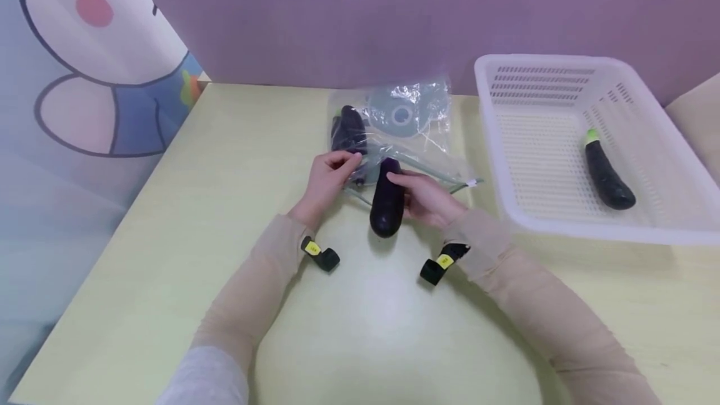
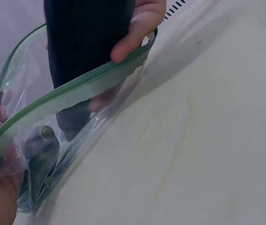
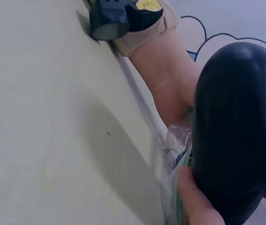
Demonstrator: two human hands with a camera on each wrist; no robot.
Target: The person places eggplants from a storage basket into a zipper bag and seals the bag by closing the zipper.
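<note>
Bag [image 1: 419,133] on tbl [image 1: 382,324], L of basket [image 1: 613,231] w/ 1 eggplant [image 1: 609,174] in it.

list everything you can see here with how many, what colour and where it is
held eggplant: 1, dark purple, in right hand at the bag's mouth
bagged eggplant: at least 1, dark purple, exact count unclear
basket eggplant: 1, dark purple with green stem end, inside basket
zip bag: 1, clear with green zip, on table
plastic basket: 1, white, right side
table: 1, pale yellow, below everything
partition: 1, purple, behind table
cartoon backdrop: 1, mostly blue and white, left
wrist cameras: 2, black with yellow labels, on wrists
sleeves: 2, beige, forearms
left hand: 1, bare, holding bag
right hand: 1, bare, holding eggplant
</note>
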